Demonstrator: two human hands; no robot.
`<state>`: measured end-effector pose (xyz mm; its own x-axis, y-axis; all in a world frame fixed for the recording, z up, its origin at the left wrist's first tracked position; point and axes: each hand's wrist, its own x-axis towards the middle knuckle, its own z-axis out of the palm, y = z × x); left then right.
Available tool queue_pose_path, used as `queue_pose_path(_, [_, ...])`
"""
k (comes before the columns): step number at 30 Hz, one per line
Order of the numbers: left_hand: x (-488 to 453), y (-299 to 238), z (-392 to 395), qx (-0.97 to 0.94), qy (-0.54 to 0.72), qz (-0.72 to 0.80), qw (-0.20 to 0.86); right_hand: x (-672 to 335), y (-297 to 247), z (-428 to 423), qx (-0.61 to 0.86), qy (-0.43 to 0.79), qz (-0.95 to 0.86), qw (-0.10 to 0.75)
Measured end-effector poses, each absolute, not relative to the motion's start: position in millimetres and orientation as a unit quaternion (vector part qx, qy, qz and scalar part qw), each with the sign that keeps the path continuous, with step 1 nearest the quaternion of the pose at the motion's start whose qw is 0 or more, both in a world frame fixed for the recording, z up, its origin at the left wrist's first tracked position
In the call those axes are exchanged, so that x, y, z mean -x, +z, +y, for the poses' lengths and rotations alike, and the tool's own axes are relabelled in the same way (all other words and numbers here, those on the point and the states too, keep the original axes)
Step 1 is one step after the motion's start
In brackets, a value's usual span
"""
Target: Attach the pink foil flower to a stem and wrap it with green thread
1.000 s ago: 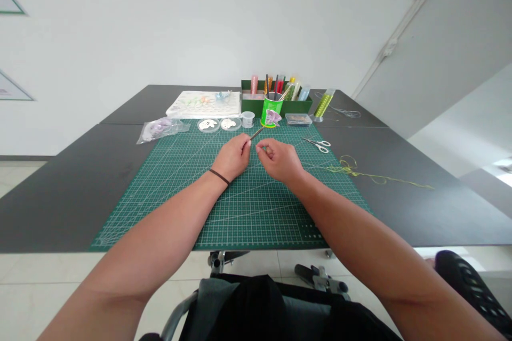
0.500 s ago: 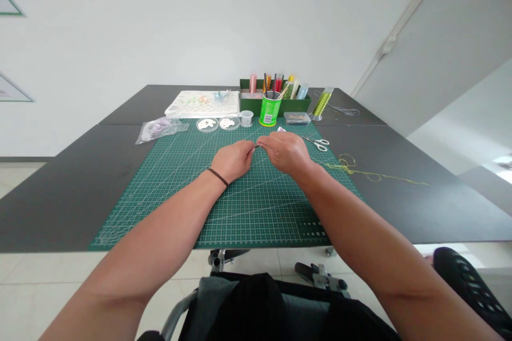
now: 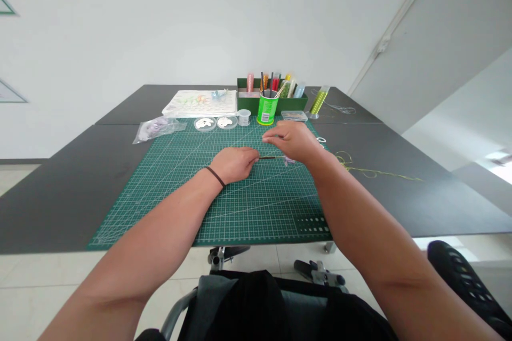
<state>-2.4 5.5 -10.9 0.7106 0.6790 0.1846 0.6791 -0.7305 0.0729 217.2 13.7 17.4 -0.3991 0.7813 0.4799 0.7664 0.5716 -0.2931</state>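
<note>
My left hand [image 3: 235,164] is closed round a thin dark stick [image 3: 267,157], which points right over the green cutting mat [image 3: 240,208]. At the stick's far end is a small lilac piece [image 3: 288,161], its shape too small to make out. My right hand [image 3: 294,139] hovers above and right of the stick, apart from it, with thumb and fingertips pressed together; whatever they pinch, if anything, is too fine to see. Yellow-green thread [image 3: 384,173] trails over the table right of my right forearm. White-handled scissors [image 3: 321,140] are mostly hidden behind my right hand.
Along the back stand a green can of sticks [image 3: 266,109], a dark green box [image 3: 242,85] of coloured spools, a yellow-green spool [image 3: 319,101] and a clear case [image 3: 294,116]. Left of them are white trays [image 3: 200,104], dishes of white pieces [image 3: 205,124] and a plastic bag [image 3: 157,128].
My right hand has lifted away from my left, rightwards, uncovering the stick and lilac piece. My left hand has come slightly nearer, still holding the stick.
</note>
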Motion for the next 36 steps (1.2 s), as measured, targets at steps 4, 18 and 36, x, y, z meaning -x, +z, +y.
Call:
queue_pose_path(4, [2.0, -9.8, 2.6, 0.940, -0.089, -0.330, 0.000, -227.2, 19.7, 18.6, 0.486, 0.088, -0.799, 0.343])
queue_pose_path(18, [11.0, -19.0, 6.5, 0.944, -0.245, -0.218, -0.044, -231.2, -17.8, 38.6, 0.509, 0.331, -0.685, 0.403])
queue_pose_path(36, [15.1, -24.8, 14.2, 0.884, -0.396, -0.245, 0.038, -217.6, -44.0, 39.9, 0.450, 0.409, -0.669, 0.427])
